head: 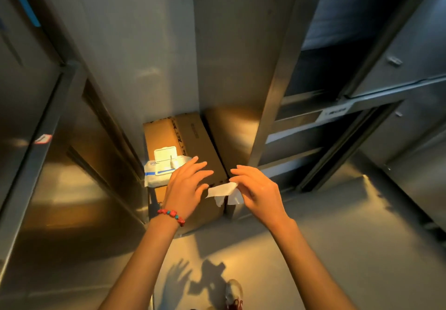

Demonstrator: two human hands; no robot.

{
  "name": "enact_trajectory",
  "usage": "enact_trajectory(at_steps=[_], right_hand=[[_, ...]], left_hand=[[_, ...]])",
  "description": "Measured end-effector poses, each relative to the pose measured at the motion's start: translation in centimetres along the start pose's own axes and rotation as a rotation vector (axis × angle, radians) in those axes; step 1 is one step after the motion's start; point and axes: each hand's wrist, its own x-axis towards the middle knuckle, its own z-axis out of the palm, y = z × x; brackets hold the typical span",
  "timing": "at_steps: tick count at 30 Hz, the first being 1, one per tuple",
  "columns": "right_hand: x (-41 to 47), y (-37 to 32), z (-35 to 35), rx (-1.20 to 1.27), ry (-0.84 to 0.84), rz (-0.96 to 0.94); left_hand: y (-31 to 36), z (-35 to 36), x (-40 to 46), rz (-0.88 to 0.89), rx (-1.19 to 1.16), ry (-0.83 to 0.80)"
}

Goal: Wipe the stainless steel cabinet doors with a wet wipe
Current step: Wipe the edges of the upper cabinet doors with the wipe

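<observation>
On the far left stood a tall, shiny stainless steel cabinet door with a small red and white sticker on its edge. Next came a brown cardboard box on the grey floor. A white and blue pack of wet wipes with its flap lid up lay on top of the box, near its left side. The left hand, with a red and blue bead bracelet on its wrist, hovered over the box with its fingers spread and mostly straight, and its thumb and first finger held one end of a thin white wet wipe. The right hand pinched the other end between thumb and curled fingers. The wipe stretched between both hands, with a bit hanging down. More steel cabinet doors stood on the right.
</observation>
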Motion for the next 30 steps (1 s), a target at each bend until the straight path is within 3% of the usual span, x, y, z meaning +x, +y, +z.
enact_trajectory(at_steps=[5, 12, 19, 25, 30], right_hand=[[-2.9, 1.3, -2.8, -0.037, 0.022, 0.036], [-7.3, 3.5, -8.1, -0.100, 0.123, 0.093], [-12.2, 6.1, -14.3, -0.139, 0.280, 0.163], [-17.0, 8.7, -19.7, -0.162, 0.357, 0.210], [-21.7, 11.1, -24.1, -0.218, 0.395, 0.270]], left_hand=[[3.1, 1.8, 0.9, 0.144, -0.037, -0.048], [9.8, 6.3, 2.4, 0.330, -0.055, -0.295], [18.3, 11.7, 2.9, 0.473, -0.126, -0.423], [26.0, 16.6, 2.9, 0.564, -0.271, -0.455], [32.1, 19.8, 2.5, 0.689, -0.348, -0.374]])
